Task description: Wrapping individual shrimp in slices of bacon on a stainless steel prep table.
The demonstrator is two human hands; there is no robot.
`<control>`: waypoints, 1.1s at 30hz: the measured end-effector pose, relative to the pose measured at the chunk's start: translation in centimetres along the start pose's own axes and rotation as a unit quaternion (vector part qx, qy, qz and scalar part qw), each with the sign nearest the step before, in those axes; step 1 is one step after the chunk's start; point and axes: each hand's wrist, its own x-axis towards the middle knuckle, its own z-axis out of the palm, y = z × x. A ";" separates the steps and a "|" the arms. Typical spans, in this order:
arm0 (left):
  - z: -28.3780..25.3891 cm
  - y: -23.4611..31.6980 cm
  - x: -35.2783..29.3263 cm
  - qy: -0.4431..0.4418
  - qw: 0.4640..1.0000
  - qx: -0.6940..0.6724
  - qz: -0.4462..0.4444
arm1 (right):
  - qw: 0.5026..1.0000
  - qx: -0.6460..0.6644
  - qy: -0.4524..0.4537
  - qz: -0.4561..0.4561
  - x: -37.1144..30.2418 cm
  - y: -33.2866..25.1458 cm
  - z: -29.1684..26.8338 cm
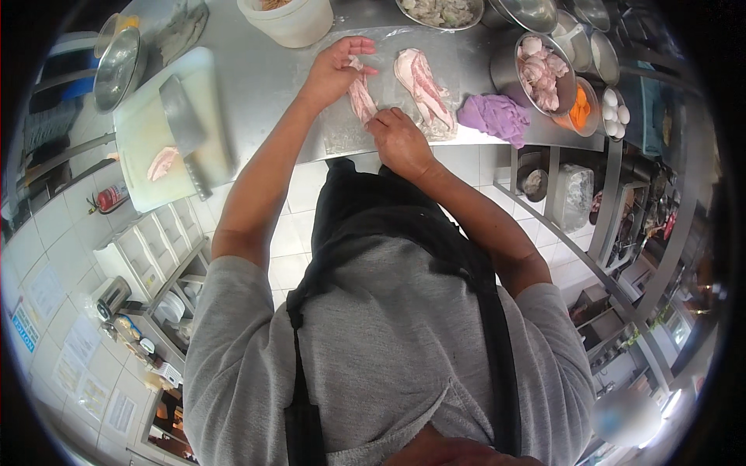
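Observation:
A narrow slice of streaky raw meat lies lengthwise on a clear plastic sheet. My left hand is at its far end, fingers stretched out and apart, close against the meat. At the near end, my right hand has its fingers curled in a pinch on the slice's tip; the fingertips are partly hidden. To the right, wider overlapping slices of the same pink and white meat rest on the sheet, apart from both hands.
At left, a cleaver and a meat piece lie on a white cutting board. A purple cloth sits right of the sheet, beside a pot of meat chunks. A white bucket stands at the back.

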 end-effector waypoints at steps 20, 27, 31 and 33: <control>1.0 -2.0 -4.8 0.173 0.878 0.439 0.081 | 1.000 -0.016 0.019 -0.004 0.0 -0.3 0.4; 0.3 -2.7 -6.1 0.202 0.870 0.424 0.148 | 1.000 0.000 -0.022 0.000 -0.9 -1.4 -1.0; 0.4 -2.6 -6.7 0.143 0.826 0.501 0.218 | 0.999 0.023 -0.048 -0.007 -1.8 -1.8 -1.3; 1.1 -2.3 -6.6 0.172 0.826 0.490 0.218 | 1.000 0.018 -0.012 -0.011 -1.6 -1.5 -1.5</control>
